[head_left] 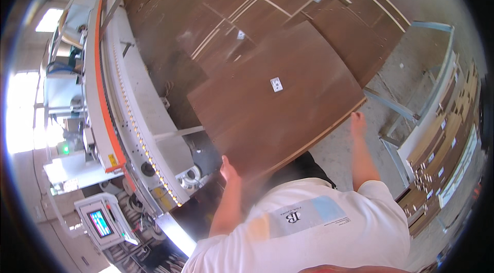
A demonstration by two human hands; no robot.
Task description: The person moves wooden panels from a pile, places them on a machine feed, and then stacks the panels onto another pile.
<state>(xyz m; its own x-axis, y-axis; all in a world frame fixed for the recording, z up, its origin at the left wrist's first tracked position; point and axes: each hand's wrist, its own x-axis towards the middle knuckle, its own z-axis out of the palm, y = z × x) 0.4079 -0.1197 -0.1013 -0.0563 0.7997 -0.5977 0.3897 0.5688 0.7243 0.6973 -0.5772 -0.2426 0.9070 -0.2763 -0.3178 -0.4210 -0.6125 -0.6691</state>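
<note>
A large brown wood panel [267, 103] is held out flat before me, a small white label on its top face. My left hand [230, 170] is closed at its near left corner, thumb up and the other fingers mostly hidden. At the near right corner, my right hand [358, 122] is closed on the panel's lighter front edge. Beneath and beyond it lie more brown panels [355, 31], some with pale strips along their edges and white labels.
A long machine [134, 67] with an orange rail runs along the left. Its control box [100, 223] has a lit screen. To the right stand a grey metal frame [432, 26] and stacks of boards [437, 144] with labels.
</note>
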